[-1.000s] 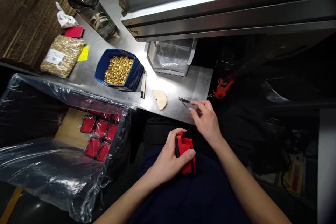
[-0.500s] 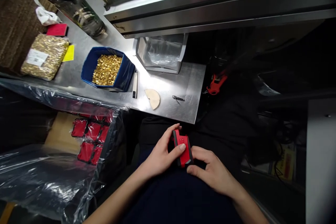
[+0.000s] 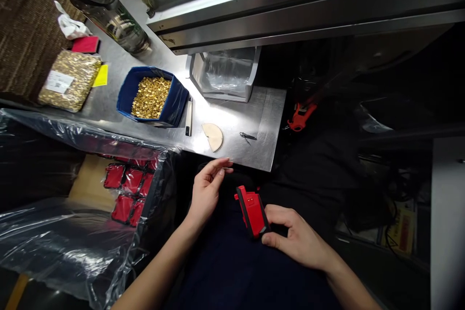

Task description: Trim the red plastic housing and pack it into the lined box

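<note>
My right hand (image 3: 295,238) grips a small red plastic part (image 3: 252,209) by its near end, over my lap in dark trousers. My left hand (image 3: 208,189) is off the part, fingers loosely spread and empty, a little left of it and just below the steel table's front edge (image 3: 232,159). On the table above lie small tweezers (image 3: 247,136) and a pale half-round piece (image 3: 213,135). A blue bin of brass pieces (image 3: 151,97) stands further left.
A plastic-lined carton with several red parts (image 3: 128,183) stands at my left. On the table are a bag of brass pieces (image 3: 69,80), a water bottle (image 3: 109,9), a clear bag-lined box (image 3: 223,73) and a narrow black-and-white tool (image 3: 188,117). An orange tool (image 3: 301,117) lies right of the table.
My right hand left the tweezers on the table and came down to take the red part. My left hand has let go of it and moved up and left.
</note>
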Tool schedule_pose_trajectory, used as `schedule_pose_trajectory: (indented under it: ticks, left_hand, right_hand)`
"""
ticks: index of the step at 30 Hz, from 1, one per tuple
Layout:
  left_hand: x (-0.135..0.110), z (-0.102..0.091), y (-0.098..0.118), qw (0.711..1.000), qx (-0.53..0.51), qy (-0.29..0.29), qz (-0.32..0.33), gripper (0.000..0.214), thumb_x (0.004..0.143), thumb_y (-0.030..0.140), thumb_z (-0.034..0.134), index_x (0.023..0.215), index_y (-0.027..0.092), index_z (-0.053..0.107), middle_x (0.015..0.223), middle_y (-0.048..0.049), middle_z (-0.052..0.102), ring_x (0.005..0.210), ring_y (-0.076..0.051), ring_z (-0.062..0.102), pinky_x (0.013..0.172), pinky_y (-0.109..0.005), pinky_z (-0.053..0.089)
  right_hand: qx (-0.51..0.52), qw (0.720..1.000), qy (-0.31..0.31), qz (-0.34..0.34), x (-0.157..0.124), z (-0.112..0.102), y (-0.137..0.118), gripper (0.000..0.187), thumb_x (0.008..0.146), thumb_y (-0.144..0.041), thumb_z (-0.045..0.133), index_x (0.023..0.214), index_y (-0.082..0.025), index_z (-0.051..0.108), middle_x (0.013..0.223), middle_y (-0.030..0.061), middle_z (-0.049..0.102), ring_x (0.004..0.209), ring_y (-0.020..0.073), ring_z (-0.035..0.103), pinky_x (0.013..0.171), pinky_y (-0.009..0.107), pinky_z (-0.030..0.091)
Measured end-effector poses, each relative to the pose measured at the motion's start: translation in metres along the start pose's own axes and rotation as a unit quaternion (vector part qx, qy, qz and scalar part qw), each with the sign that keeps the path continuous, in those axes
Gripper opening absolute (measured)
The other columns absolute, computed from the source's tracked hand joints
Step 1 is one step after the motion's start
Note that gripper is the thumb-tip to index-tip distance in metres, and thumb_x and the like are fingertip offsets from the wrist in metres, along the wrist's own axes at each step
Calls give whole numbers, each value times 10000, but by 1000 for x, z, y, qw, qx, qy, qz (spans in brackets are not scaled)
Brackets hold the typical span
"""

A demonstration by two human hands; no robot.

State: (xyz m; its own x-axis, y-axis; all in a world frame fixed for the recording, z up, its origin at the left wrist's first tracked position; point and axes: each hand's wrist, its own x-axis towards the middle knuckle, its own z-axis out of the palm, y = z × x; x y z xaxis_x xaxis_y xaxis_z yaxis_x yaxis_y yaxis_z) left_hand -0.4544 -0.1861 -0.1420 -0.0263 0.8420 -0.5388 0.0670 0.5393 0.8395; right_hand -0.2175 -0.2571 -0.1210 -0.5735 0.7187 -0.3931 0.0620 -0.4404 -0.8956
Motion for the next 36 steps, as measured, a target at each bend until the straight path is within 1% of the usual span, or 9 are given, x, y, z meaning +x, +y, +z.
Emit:
schedule_pose_trajectory:
  ticks: [3,6,11,18,20,23,27,30,36]
  left_hand:
    - [-14,-3,7,994,45,-104,0,335,1036,418,602,1211,183,764,1293,-93,727,1246,-232,657,1120,-343,472]
    - [-26,-1,11,983,73,-167,9,302,1032,410,612,1209,241,790,1279,-50,744,1248,-213,663,1119,-308,478]
    - [-26,11,-1,993,88,-80,-19,260,982,428,685,1141,272,820,1152,-12,790,1084,-188,740,969,-247,560]
    - [-15,18,-25,995,95,-30,-19,282,967,474,696,1131,282,821,1223,-25,770,1173,-216,715,1053,-307,542]
    - [-16,14,-25,993,100,-62,13,274,1005,468,641,1113,295,824,1344,-35,717,1263,-219,665,1116,-336,502]
    - [-21,6,-23,976,113,-177,55,334,1023,497,591,1261,339,765,1579,-42,512,1433,-255,516,1214,-410,406]
    - [-24,-1,-20,952,113,-277,64,550,900,470,770,1429,402,637,1730,-10,209,1577,-312,286,1293,-462,288]
    - [-24,-1,-21,946,111,-296,71,605,868,401,816,1440,406,623,1744,-9,152,1589,-317,260,1302,-461,276]
    - [-23,0,-24,947,106,-290,85,457,900,375,781,1349,399,697,1736,-11,195,1568,-324,305,1286,-479,291]
  right_hand:
    - [10,1000,1,1,0,1,1,210,994,-414,676,1015,-218,748,1011,14,676,954,160,619,868,293,442]
    - [18,1000,1,3,0,3,5,189,971,-408,710,1005,-227,751,1024,9,684,969,162,620,881,289,441]
    - [32,999,32,13,4,6,11,212,991,-429,674,969,-227,736,989,6,664,940,159,597,849,284,431]
    - [22,994,64,87,11,7,14,185,989,-401,676,975,-231,747,997,-2,653,946,147,595,856,269,437]
    - [20,993,77,87,12,7,15,187,999,-394,666,960,-244,772,979,-13,672,948,140,614,870,263,439]
    - [26,991,95,88,14,8,18,188,997,-396,670,969,-253,790,966,-17,679,930,134,622,852,259,446]
    - [41,990,96,90,14,8,20,201,996,-418,673,1041,-267,797,1028,-17,706,981,145,643,885,270,465]
    - [41,990,100,90,14,7,19,228,993,-453,673,1034,-262,791,1041,-12,714,994,158,649,898,289,472]
    - [48,990,100,91,15,8,17,248,985,-470,681,1078,-275,804,1043,5,706,1041,186,657,947,324,488]
